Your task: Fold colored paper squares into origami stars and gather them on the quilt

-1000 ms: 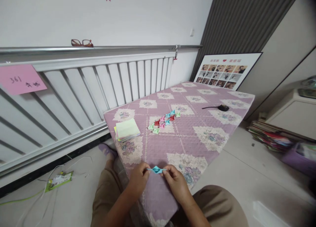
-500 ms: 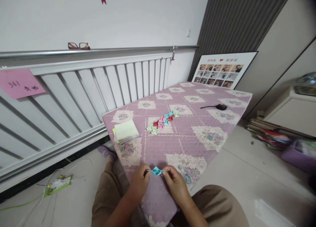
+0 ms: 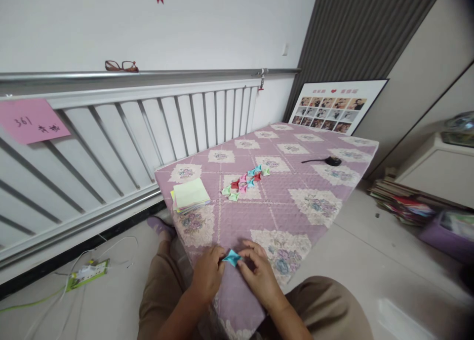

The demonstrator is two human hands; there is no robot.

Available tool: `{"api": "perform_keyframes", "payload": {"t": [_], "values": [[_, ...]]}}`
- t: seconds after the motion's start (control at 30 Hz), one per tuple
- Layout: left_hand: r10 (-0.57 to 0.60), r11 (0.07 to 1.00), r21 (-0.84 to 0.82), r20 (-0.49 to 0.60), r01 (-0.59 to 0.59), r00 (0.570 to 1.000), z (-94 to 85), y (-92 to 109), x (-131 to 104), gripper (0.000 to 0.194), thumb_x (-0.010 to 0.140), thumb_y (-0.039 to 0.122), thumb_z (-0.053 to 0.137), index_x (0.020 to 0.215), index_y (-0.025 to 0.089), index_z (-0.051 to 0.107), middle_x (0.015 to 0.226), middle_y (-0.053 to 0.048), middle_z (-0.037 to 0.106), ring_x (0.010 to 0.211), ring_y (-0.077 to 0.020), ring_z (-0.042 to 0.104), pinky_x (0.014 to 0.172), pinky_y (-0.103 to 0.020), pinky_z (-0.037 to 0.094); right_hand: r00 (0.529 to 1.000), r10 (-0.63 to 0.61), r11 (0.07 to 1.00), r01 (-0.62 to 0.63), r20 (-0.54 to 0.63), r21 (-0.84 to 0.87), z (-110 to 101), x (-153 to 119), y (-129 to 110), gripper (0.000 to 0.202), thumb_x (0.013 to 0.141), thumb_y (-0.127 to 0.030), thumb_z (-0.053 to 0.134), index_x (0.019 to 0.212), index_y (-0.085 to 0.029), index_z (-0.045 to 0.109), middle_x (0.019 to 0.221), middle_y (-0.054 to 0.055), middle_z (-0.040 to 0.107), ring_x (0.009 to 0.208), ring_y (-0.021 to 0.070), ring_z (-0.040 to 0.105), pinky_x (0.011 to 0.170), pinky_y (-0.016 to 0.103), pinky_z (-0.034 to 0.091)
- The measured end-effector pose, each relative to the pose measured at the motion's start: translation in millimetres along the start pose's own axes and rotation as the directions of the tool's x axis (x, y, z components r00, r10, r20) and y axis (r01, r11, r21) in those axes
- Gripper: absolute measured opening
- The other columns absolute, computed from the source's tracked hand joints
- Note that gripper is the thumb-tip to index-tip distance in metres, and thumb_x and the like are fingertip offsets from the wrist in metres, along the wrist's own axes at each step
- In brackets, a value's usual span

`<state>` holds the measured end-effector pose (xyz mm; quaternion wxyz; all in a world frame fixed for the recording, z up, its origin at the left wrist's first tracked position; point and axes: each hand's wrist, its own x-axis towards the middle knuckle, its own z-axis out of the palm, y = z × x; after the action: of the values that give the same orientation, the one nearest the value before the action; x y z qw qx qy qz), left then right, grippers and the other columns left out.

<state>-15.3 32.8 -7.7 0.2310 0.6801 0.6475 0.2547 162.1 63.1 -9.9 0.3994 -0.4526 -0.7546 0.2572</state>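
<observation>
A small blue origami piece (image 3: 232, 258), diamond-shaped with pointed ends, is held just above the near end of the table. My left hand (image 3: 209, 273) pinches its left tip between thumb and fingers. At the right tip, my right hand (image 3: 258, 272) has its thumb and index finger around the paper, the other fingers loosely curled. Farther up the cloth lie several small folded paper pieces (image 3: 243, 188) in green, red, pink and blue, set in two slanting rows. Left of them rests a stack of paper squares (image 3: 190, 194), pale yellow-green on top.
A purple flowered cloth (image 3: 255, 219) covers the table. A black object with a strap (image 3: 332, 161) lies toward its far right. The white radiator (image 3: 170, 123) runs along the left side. On the floor at left are a power strip (image 3: 88, 276) and cables.
The blue origami piece has shifted slightly left and tilted. My right fingers have loosened and spread a little at its right tip. The left hand keeps its pinch.
</observation>
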Motion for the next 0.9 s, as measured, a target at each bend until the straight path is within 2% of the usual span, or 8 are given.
{"api": "perform_keyframes", "payload": {"t": [0.13, 0.2, 0.37, 0.57, 0.73, 0.9], "values": [[-0.007, 1.000, 0.014, -0.033, 0.007, 0.999, 1.5, -0.3, -1.6, 0.018, 0.082, 0.014, 0.049, 0.094, 0.022, 0.060, 0.093, -0.002, 0.063, 0.093, -0.0199, 0.055, 0.083, -0.031, 0.040, 0.989, -0.127, 0.980, 0.138, 0.082, -0.146, 5.5, 4.9, -7.9, 0.014, 0.077, -0.016, 0.057, 0.087, -0.022, 0.064, 0.123, 0.011, 0.055, 0.122, 0.0271, 0.044, 0.100, 0.048, 0.037], [-0.012, 1.000, 0.025, -0.043, 0.013, 0.999, 1.4, 0.6, -2.3, 0.019, 0.082, 0.013, 0.049, 0.094, 0.023, 0.060, 0.094, -0.002, 0.063, 0.093, -0.0194, 0.055, 0.083, -0.031, 0.039, 0.983, -0.136, 0.960, 0.161, 0.121, -0.228, 6.9, 10.0, -14.1, 0.016, 0.076, -0.011, 0.054, 0.084, -0.020, 0.064, 0.124, 0.012, 0.054, 0.123, 0.0274, 0.042, 0.103, 0.048, 0.034], [-0.034, 0.998, 0.053, -0.062, 0.037, 0.998, 0.8, 2.6, -2.0, 0.020, 0.082, 0.012, 0.051, 0.095, 0.024, 0.061, 0.094, -0.001, 0.064, 0.094, -0.0195, 0.055, 0.084, -0.030, 0.037, 0.965, 0.038, 0.901, 0.080, 0.261, -0.426, 3.5, 25.1, -32.6, 0.020, 0.076, -0.008, 0.050, 0.079, -0.019, 0.067, 0.128, 0.013, 0.054, 0.126, 0.0279, 0.038, 0.101, 0.043, 0.035], [-0.041, 0.995, 0.091, -0.084, 0.049, 0.996, 0.0, 5.5, -2.8, 0.020, 0.082, 0.012, 0.051, 0.092, 0.025, 0.061, 0.091, 0.001, 0.064, 0.092, -0.0190, 0.055, 0.080, -0.030, 0.035, 0.874, 0.220, 0.792, 0.100, 0.434, -0.603, 3.5, 42.1, -52.4, 0.026, 0.081, -0.014, 0.047, 0.090, -0.019, 0.071, 0.135, 0.013, 0.050, 0.132, 0.0328, 0.032, 0.094, 0.049, 0.037], [-0.048, 0.992, 0.114, -0.078, 0.057, 0.996, -1.5, 7.9, -2.3, 0.020, 0.083, 0.011, 0.049, 0.091, 0.024, 0.061, 0.090, 0.000, 0.064, 0.090, -0.0181, 0.055, 0.079, -0.029, 0.035, 0.830, 0.295, 0.755, 0.101, 0.474, -0.647, 7.8, 51.3, -60.5, 0.030, 0.085, -0.014, 0.043, 0.092, -0.021, 0.071, 0.135, 0.012, 0.051, 0.133, 0.0313, 0.032, 0.095, 0.051, 0.035], [-0.055, 0.992, 0.112, -0.064, 0.062, 0.996, -0.6, 7.5, -2.0, 0.019, 0.083, 0.012, 0.049, 0.091, 0.025, 0.061, 0.091, 0.001, 0.064, 0.090, -0.0183, 0.055, 0.078, -0.028, 0.034, 0.850, 0.272, 0.762, 0.097, 0.452, -0.641, 7.7, 46.5, -58.3, 0.030, 0.083, -0.013, 0.044, 0.097, -0.021, 0.070, 0.133, 0.013, 0.053, 0.131, 0.0311, 0.034, 0.092, 0.049, 0.037]]}}
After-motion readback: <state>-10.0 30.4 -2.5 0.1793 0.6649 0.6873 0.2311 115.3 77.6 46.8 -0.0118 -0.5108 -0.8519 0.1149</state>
